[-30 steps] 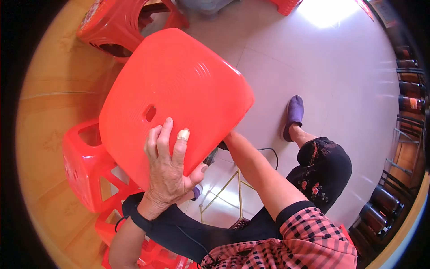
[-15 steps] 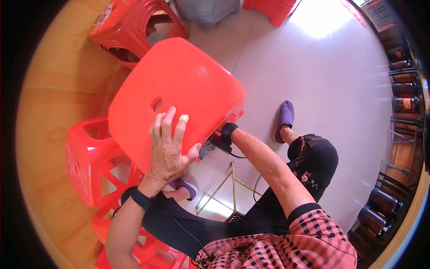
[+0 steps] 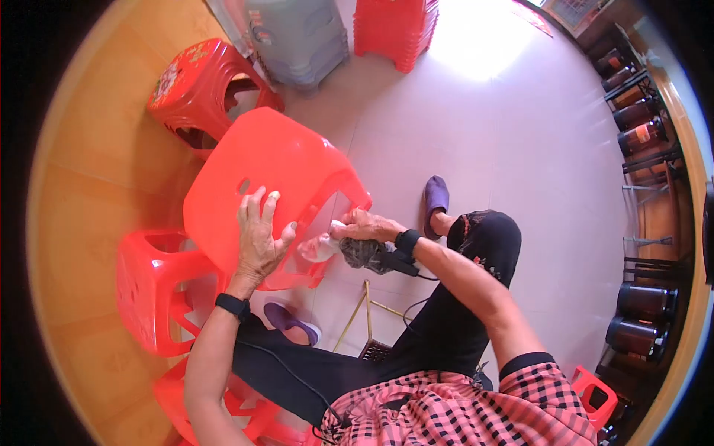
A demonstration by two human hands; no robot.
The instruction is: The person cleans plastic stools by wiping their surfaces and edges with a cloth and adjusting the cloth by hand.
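I have the red stool in front, its underside hidden. My left hand rests wide-fingered on its seat; my right hand, beside its legs, pinches a pale item, blurred beyond naming.

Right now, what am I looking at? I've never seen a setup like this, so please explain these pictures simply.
There's no robot here: these are a person's bare hands. Every picture comes from one camera worn on that person's head, looking forward and down past their lap.

The left hand is spread on the seat of a red plastic stool. The right hand, beside the stool's legs, holds a white and grey object I can't identify.

On the tiled floor stand more red stools and a stack of grey stools.
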